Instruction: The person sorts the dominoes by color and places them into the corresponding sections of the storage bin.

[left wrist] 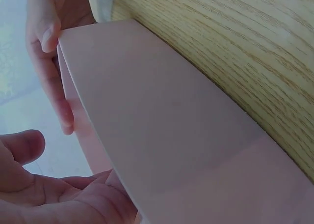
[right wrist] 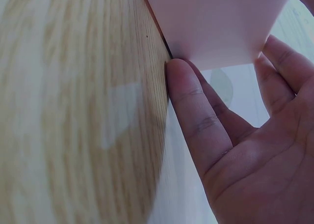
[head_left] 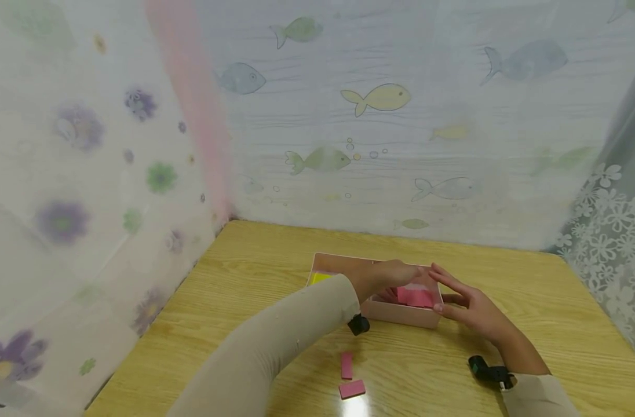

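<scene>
A pale pink open-topped box [head_left: 401,315] stands on the table. My left hand [head_left: 385,277] reaches over its front wall into the right-hand part; in the left wrist view the thumb stays apart above the rim, while the wall hides the fingertips and anything they touch. Pink pieces [head_left: 415,297] lie in that part, just below the hand. At the box's right end, my right hand [head_left: 473,307] holds the end wall, thumb on the near corner and index finger on the far corner. Its lower fingers touch the wall in the right wrist view.
Something yellow [head_left: 321,278] sits in the box's left part, partly covered by the left sleeve [head_left: 291,330]. Two small pink blocks [head_left: 346,365] lie on the wooden table [head_left: 255,255] in front. A fish-patterned curtain [head_left: 317,116] hangs behind the table.
</scene>
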`<state>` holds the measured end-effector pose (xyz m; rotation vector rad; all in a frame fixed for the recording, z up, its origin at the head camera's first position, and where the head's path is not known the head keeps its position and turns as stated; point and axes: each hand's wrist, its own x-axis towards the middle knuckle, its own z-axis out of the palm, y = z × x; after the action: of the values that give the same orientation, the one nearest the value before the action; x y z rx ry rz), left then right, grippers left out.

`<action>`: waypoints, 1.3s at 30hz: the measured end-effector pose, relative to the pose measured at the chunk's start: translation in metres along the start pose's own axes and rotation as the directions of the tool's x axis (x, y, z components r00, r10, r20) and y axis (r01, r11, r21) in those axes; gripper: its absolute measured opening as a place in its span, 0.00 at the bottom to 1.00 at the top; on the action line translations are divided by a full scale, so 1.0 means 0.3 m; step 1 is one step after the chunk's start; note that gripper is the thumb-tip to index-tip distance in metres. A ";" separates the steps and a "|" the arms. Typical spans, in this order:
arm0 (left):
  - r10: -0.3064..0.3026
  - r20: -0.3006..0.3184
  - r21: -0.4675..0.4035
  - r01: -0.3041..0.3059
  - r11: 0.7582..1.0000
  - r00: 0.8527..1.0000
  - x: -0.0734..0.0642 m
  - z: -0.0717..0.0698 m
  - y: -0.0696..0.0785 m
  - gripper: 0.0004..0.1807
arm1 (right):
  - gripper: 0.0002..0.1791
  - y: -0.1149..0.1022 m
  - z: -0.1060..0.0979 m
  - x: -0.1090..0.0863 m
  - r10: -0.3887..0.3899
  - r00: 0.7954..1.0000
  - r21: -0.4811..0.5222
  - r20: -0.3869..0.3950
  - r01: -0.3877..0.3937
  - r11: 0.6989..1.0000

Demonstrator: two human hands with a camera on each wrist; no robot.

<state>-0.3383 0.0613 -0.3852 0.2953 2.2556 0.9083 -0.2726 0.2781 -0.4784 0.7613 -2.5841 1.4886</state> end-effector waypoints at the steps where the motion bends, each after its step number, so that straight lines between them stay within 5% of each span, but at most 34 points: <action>1: -0.017 -0.020 -0.040 0.016 0.999 1.000 -0.013 -0.002 -0.002 0.29 | 0.38 0.000 -0.001 -0.001 0.001 1.000 -0.003 -0.001 -0.001 1.000; 9: -0.033 -0.042 -0.084 0.029 0.996 0.999 -0.022 0.009 0.003 0.32 | 0.38 -0.003 -0.013 -0.009 0.012 1.000 -0.002 -0.006 -0.012 1.000; 16: 0.077 0.031 0.007 -0.077 0.997 0.997 -0.040 0.019 -0.004 0.20 | 0.38 -0.002 -0.014 -0.017 0.013 1.000 0.021 0.011 -0.013 1.000; 21: 0.071 -0.034 -0.052 -0.073 0.996 0.997 -0.048 0.015 -0.028 0.27 | 0.38 -0.001 -0.006 -0.019 0.024 0.999 0.024 0.025 -0.024 0.999; 24: 0.126 -0.068 -0.017 -0.128 0.992 0.990 -0.049 0.011 -0.039 0.24 | 0.38 0.000 -0.009 -0.019 0.026 0.999 0.016 0.019 -0.026 1.000; 28: 0.298 -0.027 0.162 -0.290 0.943 0.954 -0.069 -0.012 -0.058 0.23 | 0.38 0.002 -0.015 -0.018 0.023 1.000 0.004 0.012 -0.023 1.000; 31: 0.373 -0.062 0.214 -0.352 0.911 0.926 -0.101 -0.039 -0.111 0.31 | 0.39 0.004 -0.013 -0.014 0.019 1.000 0.006 0.014 -0.019 1.000; 35: 0.364 -0.209 0.119 -0.346 0.931 0.907 -0.150 -0.060 -0.209 0.38 | 0.39 0.006 -0.005 -0.007 0.019 1.000 0.015 0.019 -0.019 1.000; 39: 0.424 -0.287 0.075 -0.421 0.904 0.859 -0.201 -0.072 -0.284 0.34 | 0.39 0.002 -0.003 -0.004 0.019 1.000 0.003 0.015 -0.020 1.000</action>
<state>-0.3044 -0.0384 -0.4012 0.7259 2.5215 1.2366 -0.2720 0.2795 -0.4788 0.7525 -2.6080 1.4984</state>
